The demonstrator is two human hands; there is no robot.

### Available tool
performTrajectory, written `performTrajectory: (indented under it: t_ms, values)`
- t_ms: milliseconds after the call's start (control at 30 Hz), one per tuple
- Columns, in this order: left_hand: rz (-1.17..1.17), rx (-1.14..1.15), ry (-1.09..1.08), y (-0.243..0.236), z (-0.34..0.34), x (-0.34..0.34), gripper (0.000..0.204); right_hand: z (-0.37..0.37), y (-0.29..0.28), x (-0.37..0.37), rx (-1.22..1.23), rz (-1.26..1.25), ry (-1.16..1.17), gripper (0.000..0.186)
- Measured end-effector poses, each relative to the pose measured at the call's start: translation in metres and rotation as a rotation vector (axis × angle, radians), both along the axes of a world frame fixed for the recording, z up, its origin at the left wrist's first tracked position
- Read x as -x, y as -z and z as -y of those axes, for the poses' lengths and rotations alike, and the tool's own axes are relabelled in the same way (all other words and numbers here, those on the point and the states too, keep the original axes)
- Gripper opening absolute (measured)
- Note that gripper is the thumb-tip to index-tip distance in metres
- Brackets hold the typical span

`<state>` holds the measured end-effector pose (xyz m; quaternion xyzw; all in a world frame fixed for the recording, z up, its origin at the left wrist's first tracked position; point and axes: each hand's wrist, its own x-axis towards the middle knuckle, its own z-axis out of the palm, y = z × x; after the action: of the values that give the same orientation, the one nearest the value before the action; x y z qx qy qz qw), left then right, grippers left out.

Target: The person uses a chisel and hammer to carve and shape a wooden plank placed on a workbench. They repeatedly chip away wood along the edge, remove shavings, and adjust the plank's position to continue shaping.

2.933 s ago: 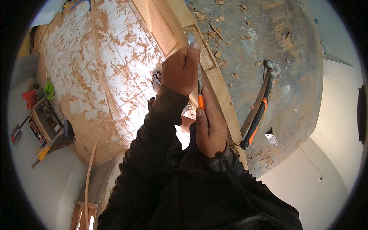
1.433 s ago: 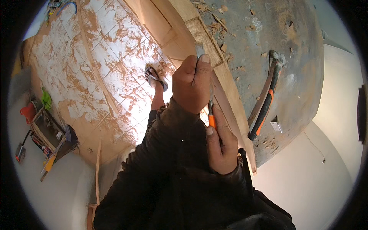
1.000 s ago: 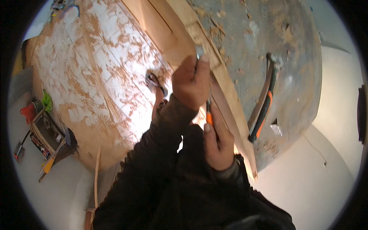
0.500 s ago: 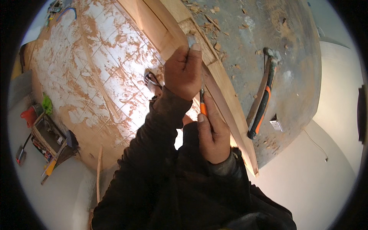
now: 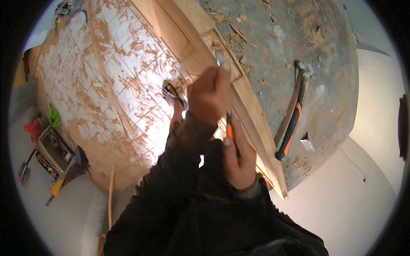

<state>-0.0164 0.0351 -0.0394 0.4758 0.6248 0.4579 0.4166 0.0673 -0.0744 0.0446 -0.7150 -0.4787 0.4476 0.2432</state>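
Note:
My left hand (image 5: 207, 91), slightly blurred, is closed round the metal shaft of a chisel (image 5: 230, 130), with its thumb along the steel and the blade tip showing beyond it. My right hand (image 5: 239, 164) grips the chisel's orange handle below. The chisel lies along a long pale wooden piece (image 5: 260, 119), which has a chipped shallow recess (image 5: 211, 39) near its upper part. Right of the wood, a hammer (image 5: 290, 128) with a black and orange handle rests on a stained grey surface (image 5: 329, 98), among wood chips (image 5: 241, 32).
Dirty white tiled floor (image 5: 106, 51) lies to the left, with my sandalled foot (image 5: 173, 94) below. A wooden toolbox (image 5: 55, 149) holds tools, beside a red object (image 5: 32, 128) and green cloth (image 5: 54, 117). A small metal plate (image 5: 307, 143) lies near the hammer; pale walls (image 5: 371, 98) stand right.
My hands and the chisel shifted up along the wood between one and half a second ago, then back down toward me and slightly right. The hammer remains lying on the grey surface.

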Motion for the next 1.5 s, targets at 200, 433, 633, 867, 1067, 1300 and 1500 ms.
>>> performTrajectory:
  t_ms: [200, 433, 633, 867, 1067, 1300, 1500]
  values:
    - [-0.066, 0.066, 0.000, -0.003, 0.009, 0.001, 0.043, 0.011, 0.007, -0.010, -0.105, 0.006, -0.043, 0.048]
    - [-0.100, 0.113, 0.024, -0.010, -0.003, 0.005, 0.046, 0.004, 0.024, -0.012, -0.203, 0.009, -0.061, 0.048]
    - [-0.164, 0.090, 0.000, -0.007, -0.021, 0.009, 0.048, -0.021, 0.013, -0.004, 0.023, -0.017, -0.048, 0.048]
    - [-0.021, 0.167, 0.001, -0.013, -0.016, 0.005, 0.043, -0.019, -0.003, -0.013, 0.094, -0.153, 0.037, 0.044]
    - [-0.063, 0.121, 0.023, -0.012, -0.020, 0.011, 0.043, -0.022, 0.003, -0.004, 0.001, -0.070, 0.002, 0.044]
    - [0.061, 0.248, 0.024, -0.016, -0.013, 0.011, 0.045, -0.015, -0.007, -0.014, 0.007, -0.051, -0.051, 0.045]
    - [-0.055, 0.110, -0.036, -0.009, -0.007, 0.002, 0.044, 0.000, 0.012, -0.019, -0.108, 0.003, -0.089, 0.047]
